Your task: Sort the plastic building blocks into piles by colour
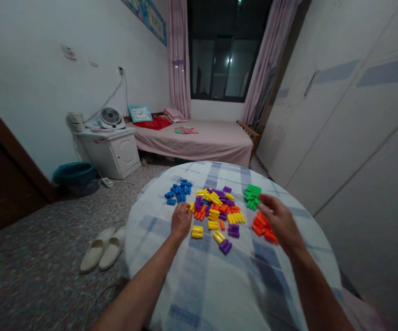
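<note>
Small plastic tube-shaped pieces lie sorted partly by colour on the round table. My left hand (181, 220) is at the left edge of a mixed heap, its curled fingertips by a yellow piece (191, 207); what they pinch, if anything, is hidden. My right hand (277, 219) hovers over the right side, thumb and fingers apart, fingertips beside the green pieces (252, 195). Under it lie orange-red pieces (260, 224), partly covered by the hand. Blue pieces (179, 191) form a pile beyond my left hand. Yellow, purple (233, 231) and orange pieces fill the middle.
A checked cloth covers the round table (219, 285). Behind it stand a bed (199, 138) and a white cabinet (109, 154) with a fan (112, 117) on top. A teal bin (75, 174) and pale slippers (102, 248) are on the floor at left. Wardrobe doors (350, 119) rise at right.
</note>
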`<state>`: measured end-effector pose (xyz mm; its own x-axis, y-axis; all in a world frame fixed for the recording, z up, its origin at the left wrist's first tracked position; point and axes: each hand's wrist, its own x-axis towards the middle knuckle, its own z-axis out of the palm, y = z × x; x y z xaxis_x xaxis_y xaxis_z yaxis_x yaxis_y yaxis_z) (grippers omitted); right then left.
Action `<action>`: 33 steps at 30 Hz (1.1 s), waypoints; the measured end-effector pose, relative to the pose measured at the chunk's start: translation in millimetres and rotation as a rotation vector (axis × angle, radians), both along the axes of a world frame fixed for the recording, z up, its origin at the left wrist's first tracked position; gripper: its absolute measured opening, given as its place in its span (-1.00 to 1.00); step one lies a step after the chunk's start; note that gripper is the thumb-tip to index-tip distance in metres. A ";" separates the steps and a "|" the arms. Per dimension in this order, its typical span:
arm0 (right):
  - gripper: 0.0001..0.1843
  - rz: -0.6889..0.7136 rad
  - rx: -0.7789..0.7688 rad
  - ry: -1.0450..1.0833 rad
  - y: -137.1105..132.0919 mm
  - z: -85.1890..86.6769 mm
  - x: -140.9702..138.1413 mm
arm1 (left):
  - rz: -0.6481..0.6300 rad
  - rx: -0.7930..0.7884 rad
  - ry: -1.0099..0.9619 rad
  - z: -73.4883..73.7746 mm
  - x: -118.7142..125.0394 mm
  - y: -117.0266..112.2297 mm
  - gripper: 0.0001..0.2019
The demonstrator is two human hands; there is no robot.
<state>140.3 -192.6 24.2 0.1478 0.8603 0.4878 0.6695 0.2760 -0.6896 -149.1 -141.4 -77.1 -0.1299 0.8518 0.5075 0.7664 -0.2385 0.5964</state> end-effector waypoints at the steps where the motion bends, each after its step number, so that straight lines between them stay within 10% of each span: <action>1: -0.61 -0.020 -0.079 -0.058 0.5 -8.2 -3.1 | -0.003 0.004 0.001 -0.3 -0.4 0.2 -0.82; 10: -0.49 -0.229 -0.458 -0.450 26.2 -63.3 -50.4 | -0.010 0.005 0.014 -4.0 -3.4 2.6 -0.83; 33: -0.64 -0.152 -0.433 -0.542 18.6 -55.4 -71.6 | -0.002 -0.025 -0.008 -3.5 -4.3 3.2 -0.82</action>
